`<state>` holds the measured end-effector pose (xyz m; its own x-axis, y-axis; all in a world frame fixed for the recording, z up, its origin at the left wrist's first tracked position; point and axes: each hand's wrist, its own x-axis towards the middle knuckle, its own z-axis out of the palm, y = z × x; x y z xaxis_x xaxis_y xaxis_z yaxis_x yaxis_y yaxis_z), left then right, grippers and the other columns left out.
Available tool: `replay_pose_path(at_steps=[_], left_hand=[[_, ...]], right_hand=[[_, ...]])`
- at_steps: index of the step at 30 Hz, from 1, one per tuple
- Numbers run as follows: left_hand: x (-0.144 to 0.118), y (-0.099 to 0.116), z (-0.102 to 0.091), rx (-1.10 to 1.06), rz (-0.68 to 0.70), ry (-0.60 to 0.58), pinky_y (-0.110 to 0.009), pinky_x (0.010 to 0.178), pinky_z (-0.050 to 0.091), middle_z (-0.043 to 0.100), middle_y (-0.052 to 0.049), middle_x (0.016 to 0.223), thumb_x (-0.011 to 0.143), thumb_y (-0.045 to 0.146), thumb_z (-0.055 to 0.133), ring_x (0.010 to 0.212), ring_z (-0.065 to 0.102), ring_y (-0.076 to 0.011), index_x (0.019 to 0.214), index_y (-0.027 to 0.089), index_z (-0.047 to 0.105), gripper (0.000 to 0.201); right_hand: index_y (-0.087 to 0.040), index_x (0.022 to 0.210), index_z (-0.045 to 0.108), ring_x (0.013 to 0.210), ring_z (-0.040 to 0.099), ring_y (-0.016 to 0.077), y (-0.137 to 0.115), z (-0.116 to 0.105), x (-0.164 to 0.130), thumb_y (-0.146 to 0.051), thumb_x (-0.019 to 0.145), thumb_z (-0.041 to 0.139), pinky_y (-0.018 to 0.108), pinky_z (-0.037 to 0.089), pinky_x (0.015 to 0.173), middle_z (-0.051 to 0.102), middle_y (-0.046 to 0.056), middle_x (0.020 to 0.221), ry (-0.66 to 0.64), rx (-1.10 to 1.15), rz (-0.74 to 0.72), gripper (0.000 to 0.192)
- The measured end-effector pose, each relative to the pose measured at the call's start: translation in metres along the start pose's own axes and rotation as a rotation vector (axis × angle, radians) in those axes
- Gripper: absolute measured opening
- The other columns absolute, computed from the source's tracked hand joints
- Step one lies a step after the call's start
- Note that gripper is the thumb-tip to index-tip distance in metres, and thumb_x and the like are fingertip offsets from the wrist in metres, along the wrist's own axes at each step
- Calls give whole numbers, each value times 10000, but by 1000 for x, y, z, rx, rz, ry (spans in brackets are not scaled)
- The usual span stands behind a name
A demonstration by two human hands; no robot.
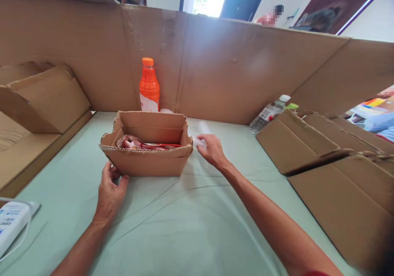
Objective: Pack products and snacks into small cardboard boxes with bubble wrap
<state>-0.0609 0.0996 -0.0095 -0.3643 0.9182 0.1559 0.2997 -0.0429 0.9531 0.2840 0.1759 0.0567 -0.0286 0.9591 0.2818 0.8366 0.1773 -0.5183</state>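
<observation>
A small open cardboard box [147, 161] sits on the pale green tablecloth [191, 222], with red and white packets [138, 143] inside. My left hand [109, 192] rests against the box's front left corner, fingers touching its wall. Just right of the box, my right hand [211, 148] grips a small white object [201, 131], blurred by motion, beside the box's right rim. An orange drink bottle [149, 85] stands upright behind the box.
Tall cardboard walls [234, 62] enclose the table. Folded cardboard lies at the left [40, 99] and right [338, 165]. A clear water bottle [269, 113] lies on its side at the right. A white device [12, 220] sits at the near left edge.
</observation>
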Motion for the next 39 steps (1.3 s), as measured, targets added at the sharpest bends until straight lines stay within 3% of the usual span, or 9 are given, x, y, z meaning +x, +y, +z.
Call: replay_pose_path(at_steps=[4,6,10,14,18,25,31,35,39], left_hand=[[3,-2,-3,-43,10,11,-380,925,503,610,-90,1141,733,348,691,1007,610,-217,1414,221,440,737],[5,-4,-5,-66,20,40,-384,938,504,608,-90,1130,718,323,692,992,612,-206,1411,206,447,744],[10,-8,-9,-101,8,80,-403,938,524,617,-95,1119,693,290,690,959,638,-195,1390,180,445,747],[13,-11,-16,-91,8,115,-411,931,543,626,-99,1158,702,268,687,972,670,-196,1366,208,444,711],[16,-11,-20,-78,6,128,-433,935,552,635,-108,1152,717,238,674,954,685,-201,1339,203,463,657],[15,-10,-20,-74,5,98,-468,967,540,622,-130,1180,719,217,665,988,681,-219,1335,180,460,650],[11,2,-22,3,71,109,-530,987,518,593,-189,1252,734,211,644,1086,661,-290,1358,131,449,659],[-28,42,-43,62,244,135,-516,1099,438,557,-166,1384,759,202,670,1244,597,-298,1415,181,451,692],[-111,78,-56,225,642,75,-438,1020,498,680,-84,1186,876,186,615,1128,651,-245,1295,228,579,423]], right_hand=[[-266,1081,721,1185,629,294,5,-59,-82,-480,822,692,459,443,1050,728,67,1195,-255,133,-202,337],[-268,1087,724,1169,648,275,2,-73,-103,-512,891,615,430,478,1024,731,62,1190,-223,193,-131,332],[-256,1144,727,1144,662,274,-9,-57,-105,-491,940,532,418,544,920,732,77,1215,-161,139,10,367],[-252,1243,707,1206,639,288,-32,-37,-124,-493,938,567,469,493,1043,712,92,1278,-327,69,-146,412],[-321,1201,727,1214,633,262,-53,-61,-173,-510,950,585,429,503,1041,729,41,1228,-463,174,-193,344],[-314,1528,442,1398,475,324,-46,-77,-226,-479,784,778,505,413,1131,512,84,1533,-422,7,-180,832],[-247,1252,685,1113,671,257,-44,-41,-233,-96,767,539,460,501,1000,747,70,1171,-178,22,-94,529],[-267,1062,757,998,708,235,-59,-53,-231,-223,867,564,392,525,927,778,30,1073,-300,190,-30,278],[-243,1118,740,881,706,212,-65,-58,-235,-258,875,561,323,538,769,774,23,1041,-441,258,94,302]])
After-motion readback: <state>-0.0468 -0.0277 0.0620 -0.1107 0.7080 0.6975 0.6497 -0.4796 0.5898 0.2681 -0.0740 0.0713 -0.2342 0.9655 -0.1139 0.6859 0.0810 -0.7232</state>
